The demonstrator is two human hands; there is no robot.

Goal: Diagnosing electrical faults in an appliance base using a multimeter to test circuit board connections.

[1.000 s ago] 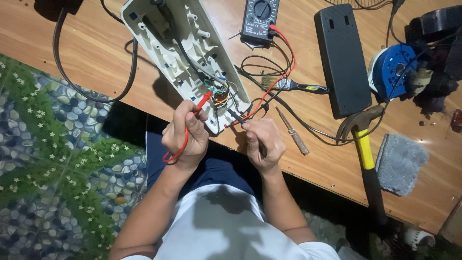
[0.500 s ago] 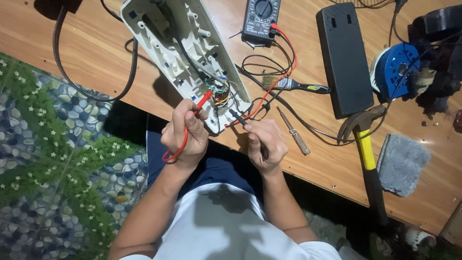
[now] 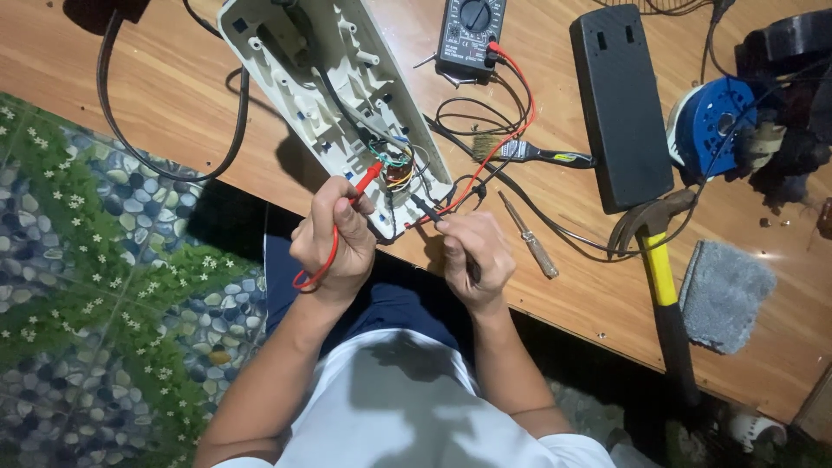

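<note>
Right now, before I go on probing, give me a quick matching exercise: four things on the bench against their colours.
Things:
1. probe in left hand
2. hammer handle
3. cloth
4. wire spool

Colours:
A. grey
B. blue
C. red
D. yellow

Pairs: 1-C, 2-D, 3-A, 4-B

Head camera, steeply downward, close
</note>
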